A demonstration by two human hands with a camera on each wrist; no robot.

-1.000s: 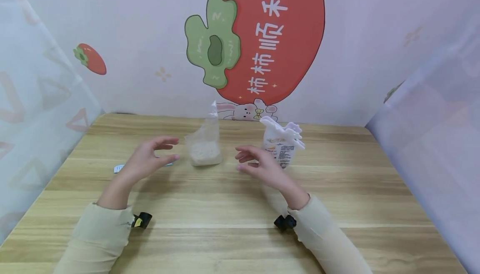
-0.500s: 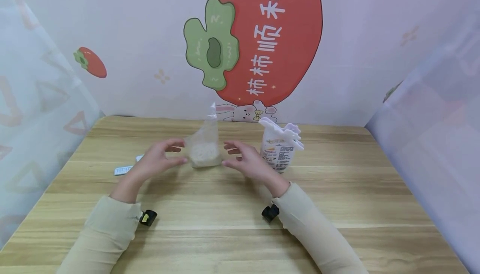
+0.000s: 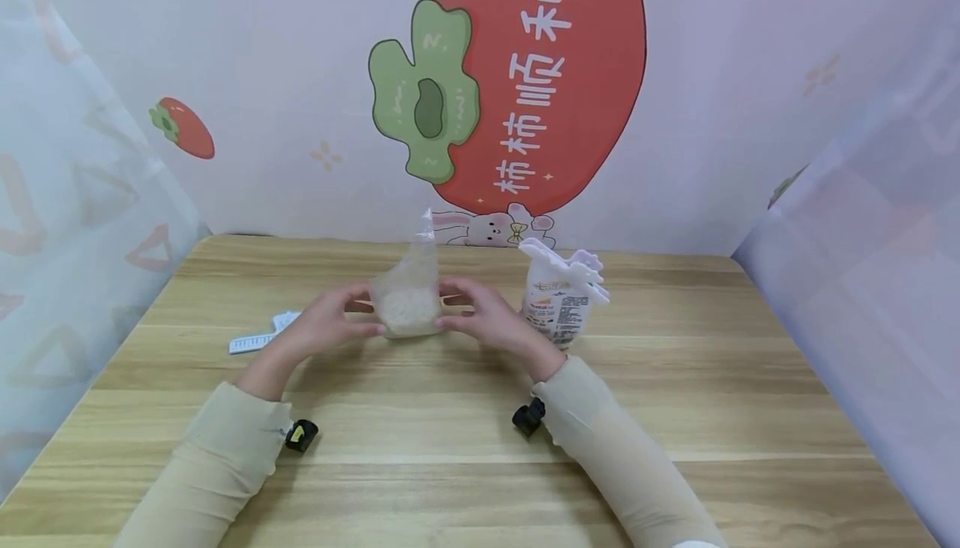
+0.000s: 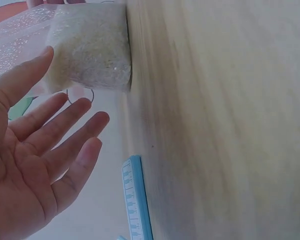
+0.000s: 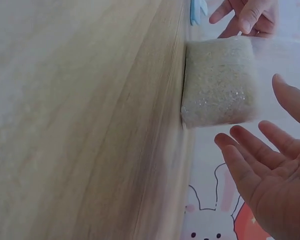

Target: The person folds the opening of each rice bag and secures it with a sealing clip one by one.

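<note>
A clear plastic bag (image 3: 408, 302) with white grains in its lower part stands upright on the wooden table (image 3: 465, 456). My left hand (image 3: 333, 321) is at its left side and my right hand (image 3: 480, 314) at its right, both with straight, spread fingers cupped toward it. In the left wrist view the left hand (image 4: 35, 150) is open and its thumb tip reaches the bag (image 4: 90, 47). In the right wrist view the right hand (image 5: 270, 165) is open with a small gap to the bag (image 5: 220, 82). Neither hand grips it.
A white printed pouch (image 3: 562, 298) with a crumpled top stands just right of my right hand. A pale blue strip (image 3: 258, 336) lies on the table left of my left hand. Printed cloth walls close the table on the back and both sides.
Both hands have moved forward and inward from about a hand's width away, and now flank the bag closely. The bag and the pouch have not moved.
</note>
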